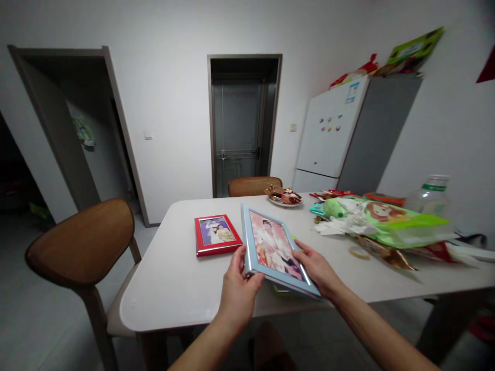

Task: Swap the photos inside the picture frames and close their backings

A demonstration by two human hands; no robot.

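A light blue picture frame [273, 247] with a pinkish photo is held tilted above the table's front edge. My left hand [240, 288] grips its lower left corner, thumb on the front. At its right side, my right hand [317, 265] clasps the edge, with the thumb over the front and the other fingers partly hidden. A red picture frame [217, 235] with a photo of people lies on the table just left of the blue one. Something greenish shows partly beneath the blue frame, too covered to make out.
The white table [166, 288] carries a plate of wrapped items [285, 197] at the back, and green bags [402, 221], tissues, a tape roll [359, 252] and a clear jar [429, 198] at the right. Wooden chairs [83, 242] stand left and behind. A fridge [328, 134] is beyond.
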